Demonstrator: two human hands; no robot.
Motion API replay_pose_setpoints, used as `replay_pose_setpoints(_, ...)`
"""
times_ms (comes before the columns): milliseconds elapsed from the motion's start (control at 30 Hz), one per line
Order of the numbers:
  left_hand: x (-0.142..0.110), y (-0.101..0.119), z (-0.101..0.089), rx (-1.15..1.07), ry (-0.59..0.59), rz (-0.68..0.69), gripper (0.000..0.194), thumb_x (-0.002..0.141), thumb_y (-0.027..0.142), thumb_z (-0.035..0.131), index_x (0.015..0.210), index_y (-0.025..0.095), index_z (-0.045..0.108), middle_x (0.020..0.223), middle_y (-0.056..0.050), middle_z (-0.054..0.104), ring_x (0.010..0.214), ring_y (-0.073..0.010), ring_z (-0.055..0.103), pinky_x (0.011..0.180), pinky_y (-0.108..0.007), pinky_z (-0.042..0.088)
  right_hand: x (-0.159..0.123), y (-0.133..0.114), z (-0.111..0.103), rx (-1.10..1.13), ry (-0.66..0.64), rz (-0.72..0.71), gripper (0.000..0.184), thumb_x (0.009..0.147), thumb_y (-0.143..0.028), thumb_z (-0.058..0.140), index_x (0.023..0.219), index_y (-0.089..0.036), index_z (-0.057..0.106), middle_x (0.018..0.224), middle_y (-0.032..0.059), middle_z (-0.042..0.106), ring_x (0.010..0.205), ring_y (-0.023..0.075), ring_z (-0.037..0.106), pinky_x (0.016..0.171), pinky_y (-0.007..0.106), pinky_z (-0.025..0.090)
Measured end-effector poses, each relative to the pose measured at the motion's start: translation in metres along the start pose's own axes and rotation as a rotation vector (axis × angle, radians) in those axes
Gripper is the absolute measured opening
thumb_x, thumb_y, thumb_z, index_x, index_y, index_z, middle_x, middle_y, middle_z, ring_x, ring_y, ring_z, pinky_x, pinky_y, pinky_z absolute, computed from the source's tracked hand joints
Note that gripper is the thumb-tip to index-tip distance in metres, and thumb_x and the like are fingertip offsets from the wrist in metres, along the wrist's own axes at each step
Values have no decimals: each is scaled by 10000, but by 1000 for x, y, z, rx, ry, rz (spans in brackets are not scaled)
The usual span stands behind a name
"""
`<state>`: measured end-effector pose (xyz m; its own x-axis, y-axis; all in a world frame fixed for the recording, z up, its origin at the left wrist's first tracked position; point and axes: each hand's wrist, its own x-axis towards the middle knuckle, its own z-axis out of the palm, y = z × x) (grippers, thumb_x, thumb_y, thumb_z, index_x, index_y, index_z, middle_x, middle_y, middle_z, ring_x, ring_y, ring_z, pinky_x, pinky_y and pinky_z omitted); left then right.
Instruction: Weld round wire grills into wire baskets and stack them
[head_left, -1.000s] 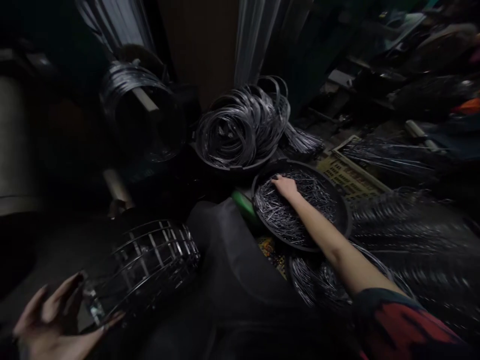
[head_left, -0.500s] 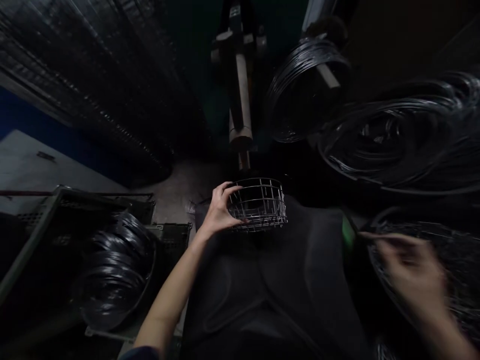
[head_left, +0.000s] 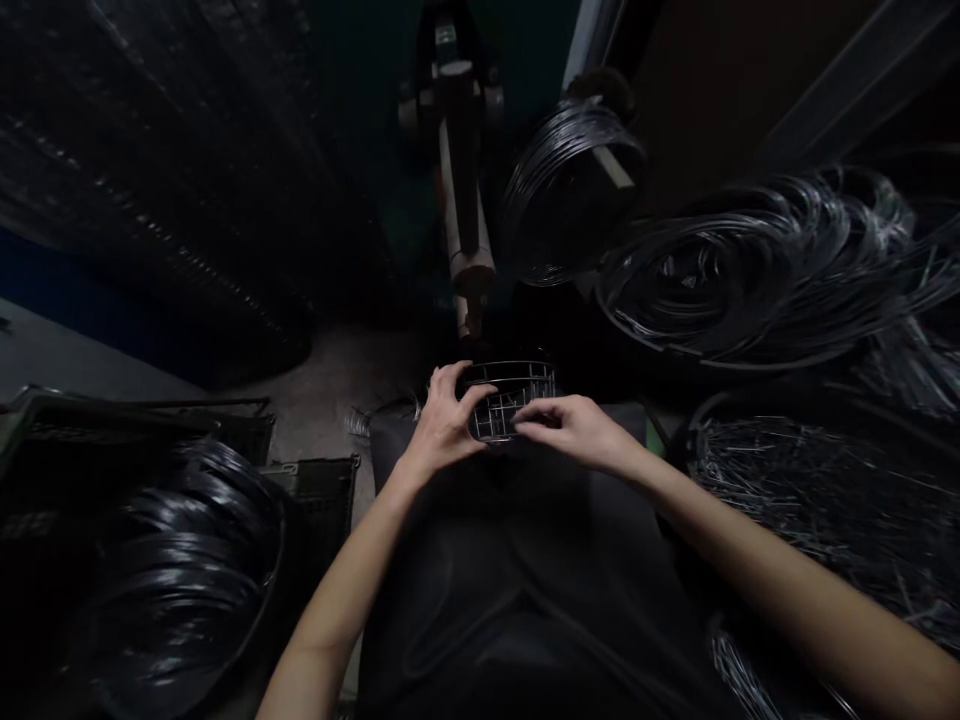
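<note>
Gripping the wire basket (head_left: 504, 405) at frame centre, left hand (head_left: 445, 425) is nearer, basket lying rightward, wide axis left-right; right hand (head_left: 576, 430) pinches narrowly at its near right, contents unclear.

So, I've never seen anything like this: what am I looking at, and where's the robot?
There's no robot here. A camera worn on a person's head looks down at their bare hands. The left hand holds a round wire basket above dark material covering the lap. The right hand has its fingers at the basket's near right side; whether they pinch something is too dark to tell. Machinery stands beyond. Shiny wire loops lie left, short wire pieces right.
</note>
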<state>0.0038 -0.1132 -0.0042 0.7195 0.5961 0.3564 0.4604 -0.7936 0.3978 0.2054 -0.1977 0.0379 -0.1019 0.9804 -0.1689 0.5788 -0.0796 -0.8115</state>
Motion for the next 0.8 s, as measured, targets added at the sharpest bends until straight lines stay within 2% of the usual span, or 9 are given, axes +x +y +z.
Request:
replay_pose_setpoints(100,-7,-3,-4,-27,15,-16,636,638,389,798,1176,213,509,1355,-163,318,1262,-357,337,1033,-574,343,10,-1,17,-479,112,-227,265,883,-348,543,1012,-175,697,894,65,727,738,195,658,627,279,437)
replay_pose_setpoints(167,-12,-6,-6,-61,38,-43,642,623,379,808,1163,214,504,1358,-161,320,1260,-348,344,1026,-549,366,10,0,24,-694,84,-369,299,889,-371,552,1081,-174,669,955,77,727,753,202,666,582,268,414)
replay_pose_setpoints(233,-15,-9,-8,-86,59,-66,640,607,367,816,1145,213,506,1358,-156,323,1256,-342,351,1023,-531,380,10,0,27,-805,47,-475,254,899,-319,543,1081,-185,659,959,60,730,720,177,665,550,255,389)
replay_pose_setpoints(333,-16,-14,-11,-98,80,-99,622,600,337,815,1129,211,513,1350,-147,332,1248,-336,361,1021,-522,389,17,-2,24,-861,55,-571,204,908,-237,510,1038,-208,664,949,30,734,695,144,658,542,244,370)
replay_pose_setpoints(433,-12,-19,-13,-108,94,-126,637,579,301,820,1131,219,513,1356,-139,332,1252,-340,358,1016,-524,394,27,-4,18,-870,84,-630,206,912,-250,501,1035,-224,665,947,17,736,675,135,652,541,244,361)
replay_pose_setpoints(667,-1,-24,-19,-124,118,-129,714,564,292,832,1191,232,497,1355,-134,322,1249,-334,355,1025,-516,404,38,-7,8,-828,131,-660,239,893,-267,511,1066,-253,675,986,25,733,710,144,662,563,246,391)
replay_pose_setpoints(800,3,-22,-17,-144,106,-148,742,549,316,848,1202,226,505,1354,-141,327,1249,-344,355,1023,-521,410,39,-6,5,-824,184,-701,214,876,-250,532,1018,-264,691,991,15,733,683,125,657,558,241,383)
